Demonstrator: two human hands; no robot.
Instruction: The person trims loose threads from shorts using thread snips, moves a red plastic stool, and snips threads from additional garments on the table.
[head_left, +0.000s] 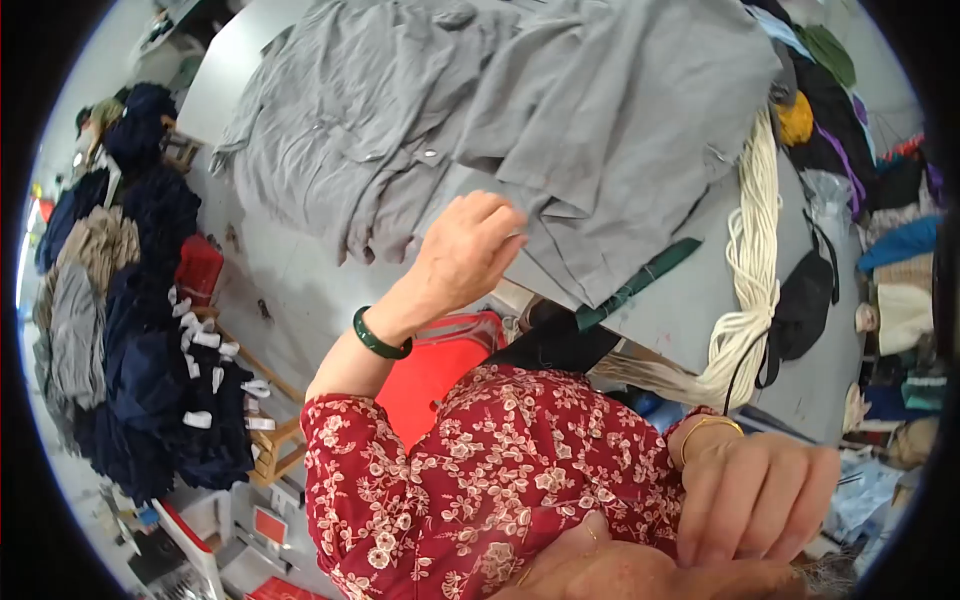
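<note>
My left hand (pixel 468 250), with a dark green bangle (pixel 382 333) at its wrist, is raised near the front edge of the table. Its fingers are curled in, and nothing shows in them. Just beyond it lies a spread grey garment (pixel 340 130) with wrinkled cloth and a snap or button. More grey cloth (pixel 620 110) overlaps it on the right, hanging over the table edge. My right hand (pixel 755 495), wearing a gold bracelet (pixel 712 424), is drawn up close to my face. Its fingers are bent and closed; the fingertips are hidden.
A thick hank of cream cord (pixel 752 240) drapes over the table's right side. Beside it hangs a black cap-like item (pixel 803 305). A dark green strip (pixel 640 284) lies at the table edge. Navy garments (pixel 150 330) are heaped at left near a wooden stool (pixel 275 450).
</note>
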